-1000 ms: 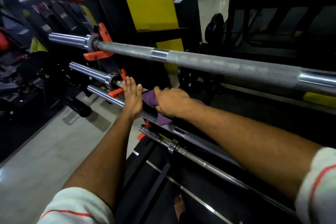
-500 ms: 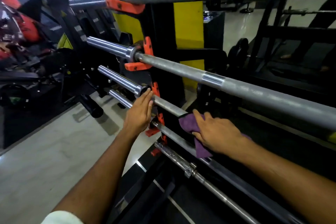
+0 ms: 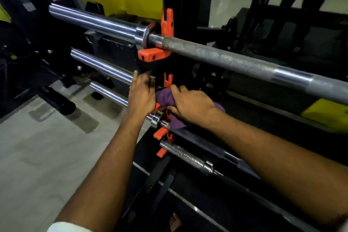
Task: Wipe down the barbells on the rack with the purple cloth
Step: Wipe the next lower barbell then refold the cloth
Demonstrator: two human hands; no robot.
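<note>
One head view only, looking forward and down along both forearms, close in on the rack (image 3: 170,24). The bars (image 3: 226,58) run left to upper right across the frame; the floor (image 3: 37,156) fills the lower left. No second view overlaps.

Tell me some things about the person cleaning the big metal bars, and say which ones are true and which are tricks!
1. The right hand holds the purple cloth. True.
2. The cloth is on the top barbell. False: it is wrapped round a lower barbell, well below the top one.
3. The left hand rests by the rack's post, right beside the cloth. True.
4. The hooks that carry the barbells are green. False: they are orange.
5. The left hand is holding a spray bottle. False: no bottle is in view, and its fingers lie fairly straight with nothing seen in them.
</note>
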